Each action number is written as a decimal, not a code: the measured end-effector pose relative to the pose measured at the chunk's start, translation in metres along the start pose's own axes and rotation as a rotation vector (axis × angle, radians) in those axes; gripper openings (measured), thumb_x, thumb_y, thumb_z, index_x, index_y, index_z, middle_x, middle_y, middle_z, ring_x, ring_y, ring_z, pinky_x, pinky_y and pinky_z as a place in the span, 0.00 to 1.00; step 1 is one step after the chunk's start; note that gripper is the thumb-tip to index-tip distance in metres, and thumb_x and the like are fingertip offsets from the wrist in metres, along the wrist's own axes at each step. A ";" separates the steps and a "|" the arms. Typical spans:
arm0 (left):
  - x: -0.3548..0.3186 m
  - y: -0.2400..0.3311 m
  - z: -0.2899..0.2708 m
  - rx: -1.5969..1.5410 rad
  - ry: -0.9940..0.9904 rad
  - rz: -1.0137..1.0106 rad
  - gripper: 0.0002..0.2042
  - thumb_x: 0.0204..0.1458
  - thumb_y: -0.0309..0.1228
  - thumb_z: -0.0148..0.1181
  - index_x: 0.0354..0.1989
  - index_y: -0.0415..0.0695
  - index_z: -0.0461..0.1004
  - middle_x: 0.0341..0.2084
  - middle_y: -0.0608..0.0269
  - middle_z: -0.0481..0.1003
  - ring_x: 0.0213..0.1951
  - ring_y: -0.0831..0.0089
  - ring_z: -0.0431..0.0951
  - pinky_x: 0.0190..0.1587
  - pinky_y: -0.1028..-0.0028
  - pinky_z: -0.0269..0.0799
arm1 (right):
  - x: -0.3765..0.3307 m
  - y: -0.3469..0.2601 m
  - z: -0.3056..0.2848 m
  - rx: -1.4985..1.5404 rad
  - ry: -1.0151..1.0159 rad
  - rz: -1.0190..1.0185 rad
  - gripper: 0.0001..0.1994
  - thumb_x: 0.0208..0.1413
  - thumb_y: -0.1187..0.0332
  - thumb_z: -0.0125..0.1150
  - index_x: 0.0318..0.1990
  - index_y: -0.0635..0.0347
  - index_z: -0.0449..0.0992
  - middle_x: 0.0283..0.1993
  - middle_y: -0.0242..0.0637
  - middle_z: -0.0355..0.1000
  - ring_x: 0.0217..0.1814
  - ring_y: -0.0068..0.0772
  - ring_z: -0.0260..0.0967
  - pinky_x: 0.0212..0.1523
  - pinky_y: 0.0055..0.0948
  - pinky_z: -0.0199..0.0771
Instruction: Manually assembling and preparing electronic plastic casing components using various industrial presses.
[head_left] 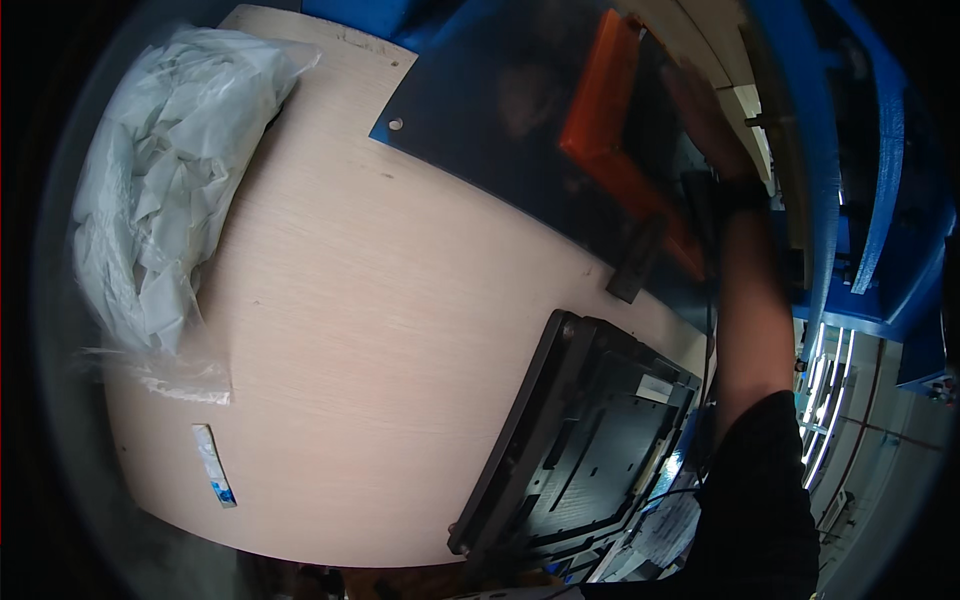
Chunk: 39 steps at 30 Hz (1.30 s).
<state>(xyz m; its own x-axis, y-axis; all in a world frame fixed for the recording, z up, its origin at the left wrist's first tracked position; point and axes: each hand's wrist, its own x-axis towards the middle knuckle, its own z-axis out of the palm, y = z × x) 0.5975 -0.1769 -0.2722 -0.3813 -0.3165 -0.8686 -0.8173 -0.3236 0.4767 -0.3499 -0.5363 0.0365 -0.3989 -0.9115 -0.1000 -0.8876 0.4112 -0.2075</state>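
Black sleeve (752, 500) below right hand (697, 110) | grip: cannot tell | orange bin (603, 90) just left | clear bag (195, 378), white contents (165, 215), farther left

One each: hand (700, 110), orange piece (597, 105), plastic bag (165, 190), narrow strip (212, 465).

And there it was, the right hand (703, 115), bare, dim and blurred at the fingers! Right behind it, a dark band (742, 197) circled the wrist, its finer detail lost in shadow. Next, the forearm (752, 320), bare all along, and then, farthest from the hand, a black sleeve (755, 480), plain-looking, widening away from its edge!
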 end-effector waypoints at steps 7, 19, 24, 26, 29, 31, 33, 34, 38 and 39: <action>0.003 0.000 -0.008 0.084 0.007 0.054 0.22 0.60 0.49 0.43 0.59 0.56 0.65 0.37 0.61 0.75 0.23 0.63 0.72 0.19 0.59 0.66 | 0.028 0.047 0.015 0.018 0.279 -0.095 0.30 0.62 0.49 0.53 0.65 0.59 0.63 0.66 0.49 0.63 0.70 0.47 0.57 0.69 0.39 0.52; 0.025 -0.001 -0.035 0.239 0.103 0.177 0.22 0.60 0.49 0.43 0.59 0.56 0.65 0.37 0.60 0.75 0.24 0.63 0.72 0.19 0.59 0.67 | -0.031 0.017 0.003 0.016 -0.070 -0.084 0.33 0.68 0.48 0.39 0.73 0.58 0.47 0.77 0.48 0.38 0.81 0.41 0.28 0.76 0.37 0.31; 0.019 0.001 0.001 0.251 0.082 0.205 0.22 0.60 0.49 0.43 0.59 0.56 0.65 0.37 0.60 0.75 0.24 0.63 0.72 0.19 0.59 0.67 | -0.031 0.024 0.016 -0.193 0.098 -0.239 0.26 0.69 0.56 0.40 0.69 0.58 0.54 0.74 0.51 0.45 0.78 0.48 0.37 0.74 0.40 0.38; 0.025 0.002 0.018 0.251 0.081 0.227 0.22 0.59 0.49 0.43 0.59 0.56 0.66 0.37 0.60 0.75 0.24 0.63 0.72 0.19 0.59 0.67 | -0.027 0.041 0.014 -0.329 0.215 -0.433 0.21 0.68 0.60 0.43 0.65 0.57 0.61 0.71 0.52 0.52 0.75 0.53 0.46 0.73 0.43 0.45; 0.042 0.011 0.047 0.241 0.111 0.251 0.22 0.59 0.49 0.43 0.59 0.55 0.66 0.37 0.60 0.75 0.24 0.62 0.72 0.19 0.59 0.67 | -0.023 0.034 0.008 -0.214 0.098 -0.393 0.28 0.67 0.55 0.47 0.69 0.56 0.55 0.73 0.52 0.48 0.76 0.56 0.42 0.73 0.45 0.44; 0.036 0.005 0.057 0.247 0.137 0.241 0.22 0.59 0.49 0.43 0.59 0.55 0.66 0.37 0.60 0.75 0.24 0.62 0.72 0.20 0.59 0.67 | -0.030 0.003 0.005 0.383 -0.021 0.016 0.35 0.64 0.49 0.50 0.72 0.55 0.49 0.75 0.52 0.46 0.77 0.53 0.40 0.73 0.44 0.43; 0.052 0.018 0.085 0.220 0.126 0.283 0.22 0.59 0.49 0.43 0.59 0.55 0.66 0.37 0.60 0.75 0.24 0.62 0.73 0.20 0.59 0.67 | -0.022 0.033 -0.007 0.149 0.061 0.041 0.37 0.62 0.46 0.51 0.73 0.55 0.49 0.75 0.53 0.45 0.78 0.49 0.39 0.74 0.41 0.42; 0.055 0.024 0.103 0.204 0.117 0.296 0.22 0.59 0.49 0.43 0.59 0.55 0.66 0.37 0.60 0.75 0.24 0.62 0.73 0.20 0.59 0.67 | -0.017 0.046 -0.012 -0.055 0.141 0.065 0.39 0.61 0.44 0.52 0.73 0.55 0.49 0.75 0.53 0.43 0.79 0.46 0.37 0.74 0.39 0.41; 0.062 0.028 0.160 0.161 0.120 0.313 0.22 0.59 0.49 0.43 0.59 0.55 0.66 0.37 0.60 0.75 0.25 0.62 0.73 0.20 0.59 0.67 | -0.020 0.053 -0.003 0.107 -0.006 0.067 0.28 0.67 0.50 0.42 0.70 0.52 0.56 0.76 0.48 0.42 0.79 0.44 0.35 0.74 0.38 0.40; 0.061 0.028 0.175 0.152 0.113 0.317 0.22 0.59 0.49 0.43 0.59 0.55 0.66 0.37 0.60 0.75 0.25 0.62 0.73 0.20 0.59 0.67 | -0.019 0.051 0.000 0.076 0.012 0.097 0.25 0.68 0.53 0.38 0.68 0.51 0.60 0.75 0.46 0.44 0.78 0.46 0.39 0.74 0.38 0.40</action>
<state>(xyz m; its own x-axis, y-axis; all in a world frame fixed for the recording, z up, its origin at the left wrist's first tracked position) 0.4756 -0.0498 -0.3356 -0.5828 -0.4793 -0.6562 -0.7240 -0.0605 0.6872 -0.3875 -0.4983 0.0283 -0.4852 -0.8673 -0.1113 -0.8249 0.4963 -0.2707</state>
